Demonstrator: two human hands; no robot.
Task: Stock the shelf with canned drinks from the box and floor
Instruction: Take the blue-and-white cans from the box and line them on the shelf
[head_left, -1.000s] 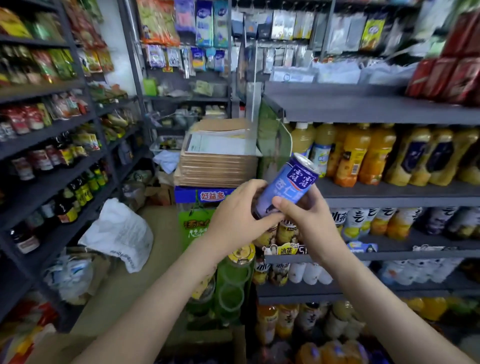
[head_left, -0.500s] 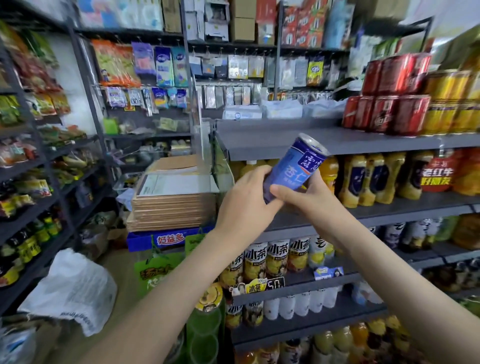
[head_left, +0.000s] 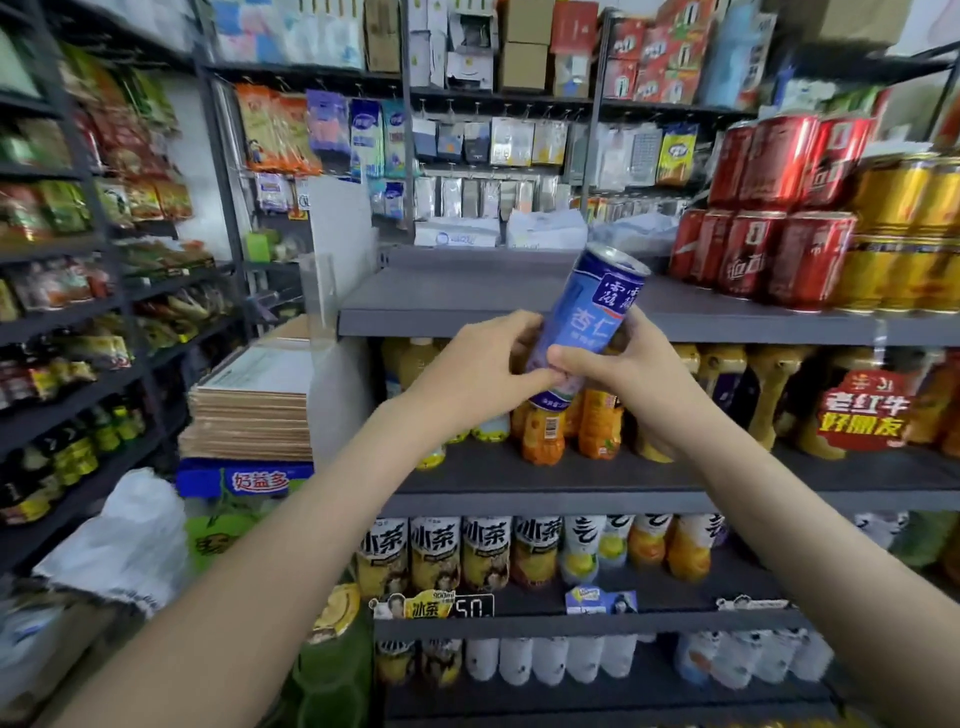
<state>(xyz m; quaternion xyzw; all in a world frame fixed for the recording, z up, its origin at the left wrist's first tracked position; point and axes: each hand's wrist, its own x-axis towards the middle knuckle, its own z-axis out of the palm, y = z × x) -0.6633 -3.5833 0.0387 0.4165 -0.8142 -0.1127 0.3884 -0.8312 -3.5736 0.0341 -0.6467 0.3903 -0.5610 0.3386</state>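
Note:
A tall blue drink can (head_left: 592, 312) with white characters tilts to the right in front of the grey top shelf (head_left: 467, 306). My left hand (head_left: 478, 369) grips its lower part from the left, and my right hand (head_left: 618, 369) grips it from the right. The can's base is hidden behind my fingers. The left stretch of that shelf is bare. Red cans (head_left: 763, 249) stand stacked in two layers on its right part, with gold cans (head_left: 904, 234) beside them.
Orange juice bottles (head_left: 545, 431) fill the shelf below, iced tea bottles (head_left: 436, 551) the one under it. A stack of flat cardboard (head_left: 254, 405) sits on a blue box (head_left: 244, 478) to the left. A white bag (head_left: 119, 540) lies by the left racks.
Both hands have lifted the blue can from the juice shelf's height to the front edge of the top shelf. My view has tilted upward.

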